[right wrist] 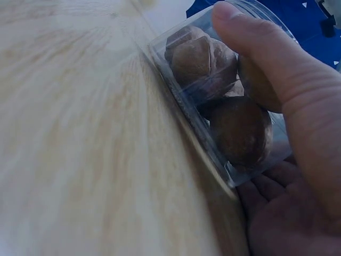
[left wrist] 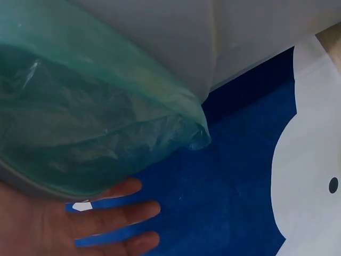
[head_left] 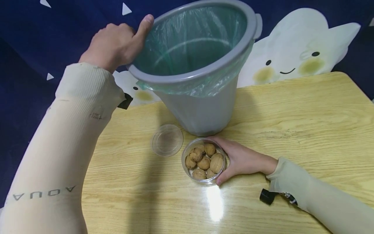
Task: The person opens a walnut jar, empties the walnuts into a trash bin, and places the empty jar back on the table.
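Note:
A grey trash can with a green plastic liner stands on the table, its wide mouth facing up toward the head camera. My left hand holds the rim at the left, thumb along the top. In the left wrist view, the fingers of that hand reach out past the rim beside the liner. In front of the trash can sits a round clear plastic container with several walnuts in it. My right hand grips its right side, thumb at the front and fingers partly hidden behind.
A round clear lid lies flat on the wooden table, just left of the container. Behind the table's far edge hangs a dark blue cloth printed with white clouds.

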Available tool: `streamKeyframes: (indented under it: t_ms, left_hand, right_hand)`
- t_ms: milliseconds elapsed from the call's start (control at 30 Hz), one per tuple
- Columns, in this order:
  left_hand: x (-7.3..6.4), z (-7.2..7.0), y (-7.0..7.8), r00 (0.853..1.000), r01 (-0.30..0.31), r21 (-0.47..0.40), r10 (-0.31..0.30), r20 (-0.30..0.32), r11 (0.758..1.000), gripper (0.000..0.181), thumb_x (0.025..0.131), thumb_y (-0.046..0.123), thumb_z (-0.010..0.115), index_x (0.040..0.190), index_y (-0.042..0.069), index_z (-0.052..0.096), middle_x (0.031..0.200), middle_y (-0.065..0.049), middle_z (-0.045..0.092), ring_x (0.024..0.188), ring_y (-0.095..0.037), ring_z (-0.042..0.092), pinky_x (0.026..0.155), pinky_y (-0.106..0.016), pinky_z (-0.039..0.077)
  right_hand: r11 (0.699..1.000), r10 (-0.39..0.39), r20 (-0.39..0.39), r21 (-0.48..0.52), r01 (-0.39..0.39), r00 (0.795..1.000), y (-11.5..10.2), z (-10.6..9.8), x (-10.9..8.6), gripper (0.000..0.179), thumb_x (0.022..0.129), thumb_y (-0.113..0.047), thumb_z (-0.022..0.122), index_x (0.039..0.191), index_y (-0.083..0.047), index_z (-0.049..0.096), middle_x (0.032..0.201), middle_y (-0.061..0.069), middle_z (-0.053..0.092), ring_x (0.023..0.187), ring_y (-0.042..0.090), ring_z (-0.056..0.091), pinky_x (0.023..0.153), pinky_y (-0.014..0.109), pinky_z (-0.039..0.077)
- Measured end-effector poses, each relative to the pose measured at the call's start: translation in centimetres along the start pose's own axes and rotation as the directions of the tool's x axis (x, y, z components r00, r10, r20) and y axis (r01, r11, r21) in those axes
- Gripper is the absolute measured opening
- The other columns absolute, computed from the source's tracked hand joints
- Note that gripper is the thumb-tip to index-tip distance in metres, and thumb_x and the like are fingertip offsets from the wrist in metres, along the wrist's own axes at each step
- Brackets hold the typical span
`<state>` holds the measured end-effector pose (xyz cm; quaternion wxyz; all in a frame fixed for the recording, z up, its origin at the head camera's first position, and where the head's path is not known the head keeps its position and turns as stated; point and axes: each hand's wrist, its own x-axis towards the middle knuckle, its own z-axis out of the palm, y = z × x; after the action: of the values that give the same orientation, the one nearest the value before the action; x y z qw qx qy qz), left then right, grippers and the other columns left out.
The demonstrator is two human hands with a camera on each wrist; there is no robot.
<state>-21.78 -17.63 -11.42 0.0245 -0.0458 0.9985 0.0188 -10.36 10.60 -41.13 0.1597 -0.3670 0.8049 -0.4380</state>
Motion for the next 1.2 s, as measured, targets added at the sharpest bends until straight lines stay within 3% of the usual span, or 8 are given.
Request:
streamKeyframes:
  t_ms: [300,500,633,767,900,1033,1133,1200]
  left_hand:
    - [0.0,0.3,-0.1,0.999,0.037,-0.072,-0.038,-0.013,0.997,0.100,0.096,0.080,0.002,0.161,0.012,0.036,0.154,-0.021,0.052,0.140,-0.042,0.049,0.123,-0.067,0.028]
    - [-0.2,0.5,-0.1,0.999,0.035,-0.096,-0.036,-0.012,0.995,0.099,0.096,0.081,0.007,0.158,0.011,0.040,0.144,-0.020,0.058,0.129,-0.039,0.057,0.115,-0.063,0.042]
    - [-0.3,0.4,-0.1,0.999,0.040,-0.099,-0.040,-0.004,0.994,0.097,0.096,0.080,0.012,0.160,0.010,0.037,0.148,-0.020,0.056,0.129,-0.039,0.057,0.115,-0.062,0.043]
    - [-0.4,0.4,-0.3,1.000,0.028,-0.084,-0.027,0.013,0.996,0.094,0.097,0.079,0.020,0.146,0.006,0.053,0.131,-0.020,0.063,0.111,-0.034,0.065,0.095,-0.051,0.054]
    - [-0.5,0.4,-0.3,1.000,0.013,-0.061,-0.012,0.011,0.998,0.079,0.101,0.069,0.034,0.134,0.002,0.061,0.116,-0.018,0.067,0.090,-0.027,0.070,0.070,-0.031,0.054]
    - [-0.5,0.5,-0.3,1.000,0.022,-0.081,-0.023,-0.012,0.996,0.068,0.104,0.054,0.039,0.142,0.001,0.057,0.125,-0.021,0.067,0.096,-0.030,0.073,0.079,-0.036,0.063]
    - [-0.5,0.5,-0.4,0.999,0.026,-0.104,-0.029,-0.033,0.994,0.064,0.105,0.047,0.037,0.146,0.001,0.054,0.132,-0.023,0.066,0.106,-0.035,0.073,0.094,-0.045,0.061]
    - [-0.5,0.5,-0.4,0.999,0.028,-0.115,-0.033,-0.040,0.993,0.063,0.105,0.045,0.037,0.147,0.001,0.053,0.134,-0.024,0.065,0.109,-0.037,0.072,0.096,-0.047,0.060]
  right_hand:
    - [1.000,-0.002,0.002,-0.003,0.002,1.000,-0.4,0.0,-0.1,0.125,0.056,-0.058,0.097,0.158,-0.027,0.033,0.154,0.001,0.052,0.141,0.026,0.054,0.116,0.055,0.042]
    - [1.000,-0.009,0.006,-0.004,0.009,1.000,-0.5,0.1,-0.2,0.125,0.056,-0.061,0.096,0.158,-0.028,0.033,0.154,0.001,0.052,0.141,0.025,0.054,0.117,0.055,0.042]
    - [1.000,-0.011,0.005,-0.001,0.011,1.000,-0.6,0.1,-0.2,0.125,0.056,-0.061,0.096,0.158,-0.028,0.032,0.154,0.000,0.052,0.141,0.026,0.054,0.117,0.055,0.042]
    - [1.000,-0.010,0.007,-0.001,0.010,1.000,-0.8,0.2,-0.1,0.126,0.055,-0.061,0.097,0.158,-0.027,0.032,0.154,0.001,0.052,0.141,0.026,0.054,0.117,0.055,0.042]
    - [1.000,-0.008,0.010,-0.001,0.008,1.000,-1.0,0.3,0.0,0.127,0.055,-0.060,0.097,0.158,-0.027,0.032,0.154,0.001,0.052,0.140,0.026,0.054,0.117,0.054,0.043]
    - [1.000,-0.009,0.008,-0.014,0.010,1.000,-1.1,0.4,0.0,0.127,0.055,-0.060,0.097,0.158,-0.026,0.032,0.154,0.001,0.053,0.140,0.026,0.055,0.116,0.054,0.043]
    - [1.000,-0.012,0.008,-0.019,0.012,1.000,-1.3,0.3,0.0,0.127,0.055,-0.059,0.097,0.158,-0.026,0.032,0.154,0.001,0.052,0.140,0.026,0.055,0.116,0.054,0.044]
    - [1.000,-0.014,0.009,-0.020,0.014,1.000,-1.3,0.3,0.0,0.126,0.055,-0.058,0.097,0.158,-0.026,0.032,0.154,0.001,0.052,0.140,0.026,0.055,0.116,0.054,0.044]
